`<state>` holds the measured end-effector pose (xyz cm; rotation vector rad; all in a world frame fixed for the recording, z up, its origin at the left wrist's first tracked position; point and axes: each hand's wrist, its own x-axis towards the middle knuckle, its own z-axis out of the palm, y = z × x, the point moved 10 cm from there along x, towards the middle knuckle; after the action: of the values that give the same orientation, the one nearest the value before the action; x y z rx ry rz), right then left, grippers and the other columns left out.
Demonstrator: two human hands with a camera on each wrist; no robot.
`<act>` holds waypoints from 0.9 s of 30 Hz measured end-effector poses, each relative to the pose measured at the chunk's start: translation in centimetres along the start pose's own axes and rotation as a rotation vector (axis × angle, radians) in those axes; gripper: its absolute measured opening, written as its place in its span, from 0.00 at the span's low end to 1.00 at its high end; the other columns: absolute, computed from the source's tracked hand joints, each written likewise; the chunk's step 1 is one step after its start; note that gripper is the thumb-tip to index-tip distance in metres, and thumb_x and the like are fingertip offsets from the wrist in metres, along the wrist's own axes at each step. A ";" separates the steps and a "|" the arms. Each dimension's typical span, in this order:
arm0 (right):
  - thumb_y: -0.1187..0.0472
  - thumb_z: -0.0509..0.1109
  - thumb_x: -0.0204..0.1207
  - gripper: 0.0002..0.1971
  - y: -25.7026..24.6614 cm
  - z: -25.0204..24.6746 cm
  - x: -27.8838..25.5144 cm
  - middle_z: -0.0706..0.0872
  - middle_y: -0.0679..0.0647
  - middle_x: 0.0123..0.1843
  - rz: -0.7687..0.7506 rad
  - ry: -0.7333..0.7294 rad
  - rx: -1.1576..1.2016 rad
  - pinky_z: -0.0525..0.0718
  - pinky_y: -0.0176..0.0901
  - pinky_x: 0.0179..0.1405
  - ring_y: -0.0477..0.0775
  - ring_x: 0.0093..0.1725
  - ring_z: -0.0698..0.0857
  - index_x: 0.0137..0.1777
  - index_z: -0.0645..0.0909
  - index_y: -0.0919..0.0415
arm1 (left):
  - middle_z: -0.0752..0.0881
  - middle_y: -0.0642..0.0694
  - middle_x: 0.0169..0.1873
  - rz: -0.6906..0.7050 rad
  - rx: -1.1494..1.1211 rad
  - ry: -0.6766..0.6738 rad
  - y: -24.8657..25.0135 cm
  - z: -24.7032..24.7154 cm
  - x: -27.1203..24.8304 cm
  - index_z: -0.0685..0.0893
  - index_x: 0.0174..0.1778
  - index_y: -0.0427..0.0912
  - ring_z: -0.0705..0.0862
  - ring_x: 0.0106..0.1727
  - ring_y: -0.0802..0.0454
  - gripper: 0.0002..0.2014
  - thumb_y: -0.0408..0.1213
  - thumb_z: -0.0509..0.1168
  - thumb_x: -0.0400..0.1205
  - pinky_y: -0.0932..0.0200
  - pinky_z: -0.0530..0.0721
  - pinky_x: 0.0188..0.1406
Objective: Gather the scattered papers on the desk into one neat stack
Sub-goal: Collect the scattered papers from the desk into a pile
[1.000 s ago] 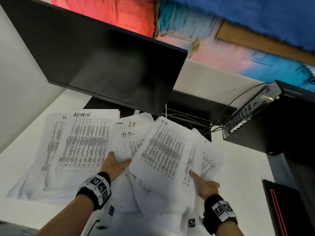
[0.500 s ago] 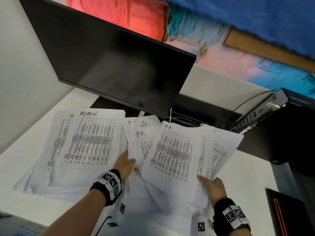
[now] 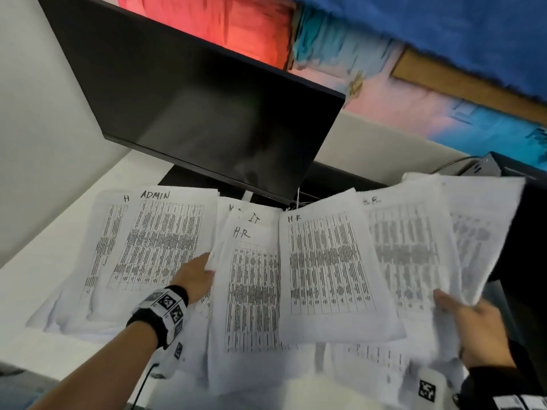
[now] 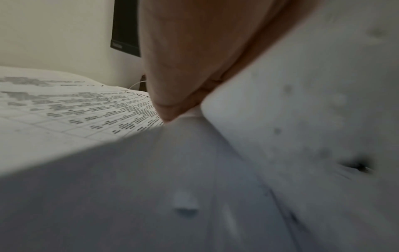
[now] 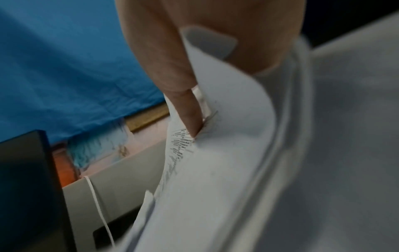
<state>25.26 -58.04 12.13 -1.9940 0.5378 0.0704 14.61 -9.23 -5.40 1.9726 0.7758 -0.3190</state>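
Observation:
White printed sheets lie spread over the desk in front of the monitor. An "ADMIN" sheet lies flat at the left, on other pages. My left hand grips the left edge of a lifted "HR" bundle in the middle; its thumb presses on the paper edge. My right hand holds a fanned bundle of sheets raised at the right, with the thumb on top and the fingers hidden beneath. Another "HR" sheet lies across the two bundles.
A black monitor stands close behind the papers on its dark base. A small computer box with cables sits at the back right. A white cable hangs behind the sheets. The white desk shows at the left.
My right hand has swung its bundle out to the right and upward, fanning the sheets apart. My left hand stays at the middle bundle's left edge.

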 end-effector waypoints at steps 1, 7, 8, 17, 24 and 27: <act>0.64 0.72 0.81 0.07 -1.4 -0.8 -0.1 0.86 0.55 0.42 -0.069 0.038 -0.010 0.81 0.55 0.48 0.63 0.47 0.85 0.56 0.84 0.63 | 0.84 0.43 0.59 -0.003 -0.018 0.011 0.0 -0.1 0.0 0.69 0.82 0.40 0.80 0.38 0.58 0.24 0.33 0.58 0.88 0.65 0.80 0.35; 0.35 0.66 0.80 0.18 -4.9 -6.2 3.4 0.89 0.55 0.49 -0.349 0.183 -0.108 0.88 0.66 0.49 0.61 0.46 0.88 0.57 0.86 0.46 | 0.77 0.41 0.76 -0.083 -0.103 0.021 -0.2 0.5 -0.4 0.68 0.81 0.37 0.77 0.74 0.37 0.39 0.51 0.74 0.78 0.44 0.75 0.75; 0.30 0.63 0.79 0.20 -3.5 -7.9 5.8 0.89 0.58 0.50 -0.311 0.173 -0.079 0.88 0.70 0.50 0.64 0.47 0.88 0.56 0.86 0.42 | 0.77 0.43 0.75 -0.113 -0.112 0.019 -0.3 0.7 -0.5 0.68 0.80 0.36 0.77 0.74 0.38 0.40 0.48 0.77 0.76 0.46 0.75 0.75; 0.64 0.75 0.79 0.11 -3.0 6.4 -1.7 0.92 0.56 0.34 -0.054 -0.229 0.028 0.79 0.28 0.20 0.45 0.25 0.88 0.56 0.86 0.71 | 0.69 0.39 0.82 -0.141 -0.088 -0.128 -0.1 2.9 0.3 0.61 0.85 0.35 0.71 0.81 0.37 0.46 0.31 0.78 0.74 0.44 0.70 0.80; 0.56 0.84 0.58 0.38 13.7 18.8 -2.5 0.90 0.69 0.59 0.276 -0.448 -0.065 0.89 0.66 0.57 0.68 0.54 0.91 0.68 0.81 0.72 | 0.77 0.34 0.71 -0.032 -0.041 0.118 1.0 0.9 0.3 0.70 0.77 0.35 0.79 0.70 0.37 0.42 0.53 0.77 0.73 0.41 0.80 0.72; 0.56 0.85 0.61 0.48 12.5 21.3 -2.9 0.79 0.60 0.74 0.259 -0.425 -0.073 0.81 0.64 0.72 0.67 0.70 0.83 0.79 0.65 0.68 | 0.69 0.32 0.80 -0.032 0.043 0.042 0.6 1.9 0.2 0.62 0.83 0.32 0.71 0.79 0.36 0.52 0.61 0.75 0.72 0.41 0.73 0.78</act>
<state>21.54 -43.37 -7.64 -1.8940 0.5154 0.6651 15.33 -10.97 -6.08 2.0139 0.8346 -0.3164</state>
